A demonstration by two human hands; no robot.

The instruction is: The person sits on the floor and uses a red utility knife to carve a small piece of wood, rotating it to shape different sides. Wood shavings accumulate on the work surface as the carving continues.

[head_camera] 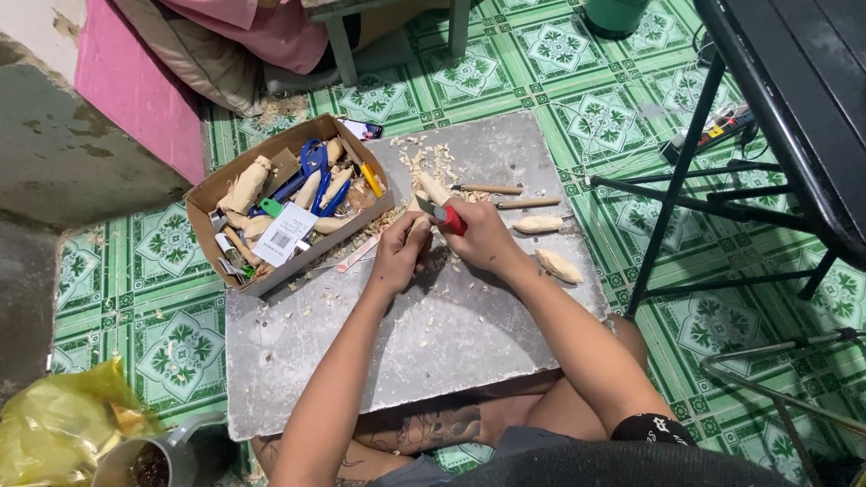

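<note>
Red-handled small carving knife (448, 217) sits tight in my right hand (481, 236); my left hand (401, 251) squeezes a pale carved wood piece (433, 189) over the grey stone slab counter (469, 325) beside the brown cardboard box (209, 194).

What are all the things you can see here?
Grey slab: one, on the green tiled floor.
Cardboard box: one, brown, on the slab's left corner, full of tools and wood pieces.
Wood piece: one, pale, held in the left hand.
Knife: one, red handle, in the right hand.
Carved wood pieces: two, pale, right of the hands.
Carving tools: two, wooden handles, behind the hands.
Shavings: many, pale, scattered.
Yellow bag: one, bottom left.
Left hand; right hand.
</note>
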